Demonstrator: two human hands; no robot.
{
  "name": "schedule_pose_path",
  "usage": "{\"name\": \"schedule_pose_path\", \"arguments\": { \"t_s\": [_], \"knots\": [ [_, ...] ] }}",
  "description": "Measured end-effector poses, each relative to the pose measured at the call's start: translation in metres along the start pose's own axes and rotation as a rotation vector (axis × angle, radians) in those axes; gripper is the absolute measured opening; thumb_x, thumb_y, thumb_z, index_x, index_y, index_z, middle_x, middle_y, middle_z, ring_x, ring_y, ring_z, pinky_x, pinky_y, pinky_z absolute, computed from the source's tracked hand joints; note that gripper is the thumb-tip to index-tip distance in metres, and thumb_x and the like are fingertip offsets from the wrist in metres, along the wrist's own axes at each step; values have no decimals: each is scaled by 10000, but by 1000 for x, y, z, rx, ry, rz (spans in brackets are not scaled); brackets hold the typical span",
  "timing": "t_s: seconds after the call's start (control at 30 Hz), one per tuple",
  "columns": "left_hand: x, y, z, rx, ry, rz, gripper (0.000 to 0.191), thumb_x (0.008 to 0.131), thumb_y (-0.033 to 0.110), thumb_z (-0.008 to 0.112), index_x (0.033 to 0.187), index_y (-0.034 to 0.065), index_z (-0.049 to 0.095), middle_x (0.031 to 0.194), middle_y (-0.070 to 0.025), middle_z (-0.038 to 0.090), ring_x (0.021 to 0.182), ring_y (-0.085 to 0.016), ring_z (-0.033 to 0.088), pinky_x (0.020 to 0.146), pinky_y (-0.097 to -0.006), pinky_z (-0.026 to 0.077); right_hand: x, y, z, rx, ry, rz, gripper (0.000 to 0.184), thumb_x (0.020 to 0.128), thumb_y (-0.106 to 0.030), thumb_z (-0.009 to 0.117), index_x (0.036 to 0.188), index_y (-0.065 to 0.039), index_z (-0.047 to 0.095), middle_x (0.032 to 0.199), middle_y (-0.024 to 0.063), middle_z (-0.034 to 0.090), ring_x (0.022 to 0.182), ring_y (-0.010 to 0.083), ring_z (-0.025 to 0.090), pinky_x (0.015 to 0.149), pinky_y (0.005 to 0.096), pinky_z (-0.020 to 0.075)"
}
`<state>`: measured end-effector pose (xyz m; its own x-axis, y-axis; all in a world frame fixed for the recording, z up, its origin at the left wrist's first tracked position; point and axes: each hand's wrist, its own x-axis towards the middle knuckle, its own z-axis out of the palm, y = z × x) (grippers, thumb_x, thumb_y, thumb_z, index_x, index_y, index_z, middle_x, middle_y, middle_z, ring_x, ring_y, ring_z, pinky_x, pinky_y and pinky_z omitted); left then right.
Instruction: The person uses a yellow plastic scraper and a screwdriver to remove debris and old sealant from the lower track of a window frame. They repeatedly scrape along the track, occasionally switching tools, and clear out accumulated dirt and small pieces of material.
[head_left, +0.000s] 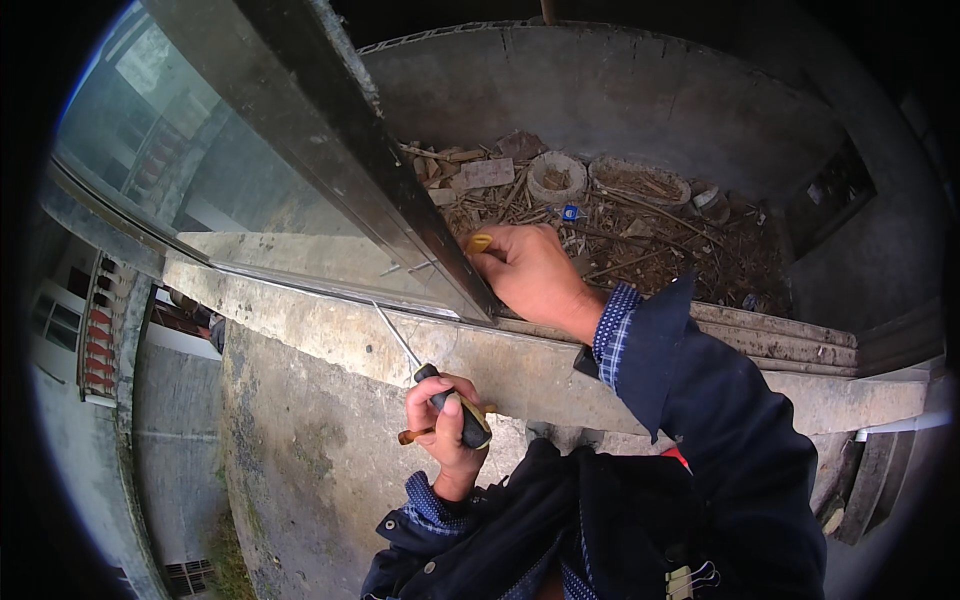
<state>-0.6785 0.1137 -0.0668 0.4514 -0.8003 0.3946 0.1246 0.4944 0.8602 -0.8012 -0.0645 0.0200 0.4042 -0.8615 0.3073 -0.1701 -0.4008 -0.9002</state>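
Observation:
My left hand (446, 427) grips a screwdriver (469, 420) with a black and yellow handle, its metal shaft slanting up towards the window's lower rail. An amber-brown bar (415, 436) also lies across that hand, poking out on both sides. Against the inner edge of the dark metal window sash (420, 217), my right hand (536, 274) pinches a small yellow piece (478, 243); its far part is hidden by fingers and frame. The sash holds a glass pane (285, 195) with reflections and stands on the rail above a concrete sill (315, 315).
Grooved window tracks (772, 341) run right along the sill. Beyond the opening, wood scraps and rubble (510, 202) cover the floor, with two round-rimmed rough basins (556, 178) and a small blue object (570, 213). A binder clip (681, 581) hangs on my dark jacket (735, 450).

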Motion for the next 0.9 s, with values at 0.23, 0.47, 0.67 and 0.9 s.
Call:
{"name": "schedule_pose_path", "arguments": {
  "t_s": [0.23, 0.47, 0.67, 0.9],
  "knots": [
    [2, -4, -2, -59, 14, -57, 272, 974, 205, 616, 1186, 56, 533, 828, -172, 627, 718, -183, 556, 656, -293, 442, -20, -41, -76, -665, -390, 67, 157, 910, -31, 586, 933, 49, 718, 758, 254, 689, 664, 373, 705, 638, 430, 540],
    [1, -8, -3, -22, -4, -78, 259, 981, 196, 627, 1182, 66, 529, 853, -173, 630, 734, -190, 581, 629, -290, 484, -10, -66, -96, -197, -143, 92, 176, 916, -59, 614, 983, 41, 742, 737, 132, 701, 619, 161, 651, 581, 328, 505],
    [4, -7, -7, 255, -108, 50, 261, 1022, 214, 554, 1238, 90, 474, 920, -181, 593, 562, -192, 548, 495, -312, 514, 34, -41, -55, -135, -158, 140, 178, 884, -121, 656, 855, 44, 715, 701, 236, 662, 629, 309, 676, 631, 443, 512],
    [5, 0, 1, 499, -117, 19, 238, 1008, 230, 557, 1183, 81, 494, 907, -159, 610, 678, -182, 546, 608, -301, 479, 66, -28, -44, -33, -224, 139, 188, 863, -99, 653, 815, 82, 676, 700, 287, 623, 678, 407, 677, 655, 489, 504]
  ]
}}
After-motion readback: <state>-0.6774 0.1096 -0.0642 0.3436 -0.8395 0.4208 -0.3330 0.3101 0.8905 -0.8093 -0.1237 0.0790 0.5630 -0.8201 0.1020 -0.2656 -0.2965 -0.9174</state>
